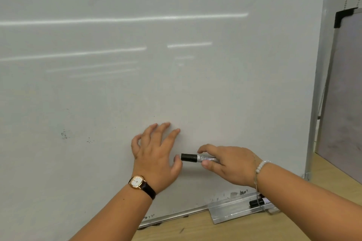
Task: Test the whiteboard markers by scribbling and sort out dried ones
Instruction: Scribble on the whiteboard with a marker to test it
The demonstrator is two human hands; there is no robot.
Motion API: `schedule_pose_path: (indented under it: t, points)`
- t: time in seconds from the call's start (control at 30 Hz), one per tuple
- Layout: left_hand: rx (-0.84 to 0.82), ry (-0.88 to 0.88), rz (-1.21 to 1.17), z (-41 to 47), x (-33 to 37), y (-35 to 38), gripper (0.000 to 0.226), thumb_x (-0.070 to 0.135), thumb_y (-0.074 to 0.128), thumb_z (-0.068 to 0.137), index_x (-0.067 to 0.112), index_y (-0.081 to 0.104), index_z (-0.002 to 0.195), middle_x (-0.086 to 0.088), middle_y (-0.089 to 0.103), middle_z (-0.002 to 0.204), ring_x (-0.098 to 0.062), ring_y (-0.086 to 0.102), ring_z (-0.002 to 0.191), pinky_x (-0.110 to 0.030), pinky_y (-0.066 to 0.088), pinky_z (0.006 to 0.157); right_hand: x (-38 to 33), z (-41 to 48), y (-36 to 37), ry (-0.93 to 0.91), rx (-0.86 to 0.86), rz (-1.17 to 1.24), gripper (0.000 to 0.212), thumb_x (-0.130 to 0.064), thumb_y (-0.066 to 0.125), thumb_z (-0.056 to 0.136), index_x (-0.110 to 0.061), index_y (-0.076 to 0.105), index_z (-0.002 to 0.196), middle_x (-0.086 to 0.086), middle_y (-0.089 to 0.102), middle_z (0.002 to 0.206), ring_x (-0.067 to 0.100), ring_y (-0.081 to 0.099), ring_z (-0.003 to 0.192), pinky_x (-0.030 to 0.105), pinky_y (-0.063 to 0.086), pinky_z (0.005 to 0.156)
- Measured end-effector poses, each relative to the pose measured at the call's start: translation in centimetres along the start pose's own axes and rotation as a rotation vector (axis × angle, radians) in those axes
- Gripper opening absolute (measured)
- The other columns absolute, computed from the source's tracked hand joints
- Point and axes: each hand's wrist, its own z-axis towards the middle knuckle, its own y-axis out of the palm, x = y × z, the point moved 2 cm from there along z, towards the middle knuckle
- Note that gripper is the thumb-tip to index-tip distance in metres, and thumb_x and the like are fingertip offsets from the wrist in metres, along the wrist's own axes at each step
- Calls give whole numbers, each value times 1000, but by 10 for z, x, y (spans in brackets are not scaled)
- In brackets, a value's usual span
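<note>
Right hand (pixel 229 164): the marker (pixel 199 158) is gripped by the barrel between thumb and fingers and held level, with its black cap (pixel 189 157) pointing left. Left hand (pixel 156 154): nothing is held, and the fingers are spread and relaxed in front of the board (pixel 176 84). Contact with the board cannot be told. The left thumb is just beside the cap; whether it touches is unclear.

The cap is on, so uncapping is judged the step in hand. To do it well:
- The cap is pinched by left thumb and forefinger and pulled straight along the barrel, with no sideways bending.
- The barrel grip is kept firm so the nib end does not jerk.
- The cap is best kept in the left hand for recapping.
- The scribble is then made on the bare area above the hands, with light pressure and several strokes. One stroke is too little to judge a dry nib.

Further out: a tray (pixel 231 209) lies at the board's lower right on the table (pixel 195 229). At least one spare marker (pixel 256 202) is in it, partly hidden by the right wrist. No scribble is seen around the hands, so sorting is judged barely begun.
</note>
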Motion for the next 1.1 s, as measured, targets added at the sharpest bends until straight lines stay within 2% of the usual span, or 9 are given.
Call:
schedule_pose_path:
  t: [0.1, 0.17, 0.3, 0.5, 0.6, 0.73, 0.83, 0.93, 1.1]
  points:
    - [-241, 164, -205, -15, 11, 5, 56, 35, 46, 66, 34, 54, 121, 13, 60, 115, -10, 52, 105, -38, 44, 87, -2, -1, 4, -57, -5, -60, 30, -50, 28, 99, -36, 46, 119, -8, 59, 102, 14, 57, 90, 32, 47, 77]
    - [-386, 192, -294, -23, 19, 9, 50, 35, 43, 78, 32, 54, 127, 15, 60, 114, -8, 55, 102, -30, 45, 88, -3, -1, 8, -61, -8, -77, 29, -45, 30, 100, -31, 50, 114, -7, 58, 103, 14, 56, 89, 31, 45, 75]
    - [-400, 87, -411, -33, 21, 20, 32, 35, 47, 97, 28, 57, 127, 11, 61, 111, -5, 53, 100, -14, 38, 86, -10, -8, 22, -104, 41, -48, 30, -40, 32, 100, -25, 53, 114, -7, 58, 105, 14, 55, 90, 27, 39, 72]
    - [-495, 39, -467, -40, 22, 26, 28, 35, 49, 97, 28, 63, 120, 10, 64, 104, -3, 55, 94, -16, 40, 84, -8, -15, 31, -42, 110, -137, 42, -59, 31, 94, -27, 57, 97, -8, 62, 83, 10, 50, 71, 26, 34, 59]
    - [-527, -53, -456, -41, 14, 27, 27, 34, 52, 95, 29, 62, 120, 12, 63, 107, -2, 55, 96, -13, 40, 85, -1, -18, 29, 37, 112, -123, 42, -63, 32, 92, -26, 51, 84, -9, 51, 65, 9, 47, 65, 23, 32, 53]
    - [-577, -281, -584, -49, 5, 31, 19, 26, 63, 90, 38, 63, 104, 18, 64, 100, 0, 59, 89, -13, 46, 81, 3, -18, 13, 84, 262, 543, 19, -31, 45, 98, -19, 54, 86, -9, 60, 63, 11, 57, 64, 23, 42, 62]
    - [-600, -386, -689, -56, 5, 35, 26, 18, 67, 87, 42, 58, 92, 17, 65, 97, 1, 61, 88, -11, 47, 79, -2, -19, 0, 75, 458, 972, 11, -13, 46, 98, -13, 53, 89, 0, 70, 75, 3, 57, 61, 12, 42, 62]
    - [-630, -441, -721, -62, 5, 39, 27, 14, 68, 86, 39, 59, 91, 13, 66, 95, 2, 60, 89, -8, 45, 77, -6, -16, 3, 71, 507, 1160, 10, -8, 46, 97, -14, 52, 91, 2, 72, 83, 4, 60, 70, 16, 44, 64]
    - [-621, -493, -775, -61, 4, 39, 27, 10, 70, 84, 34, 61, 90, 9, 69, 92, 2, 62, 86, -9, 46, 77, -12, -16, 17, 63, 492, 1142, 10, -7, 48, 96, -14, 53, 92, 0, 72, 82, 10, 64, 76, 23, 49, 68]
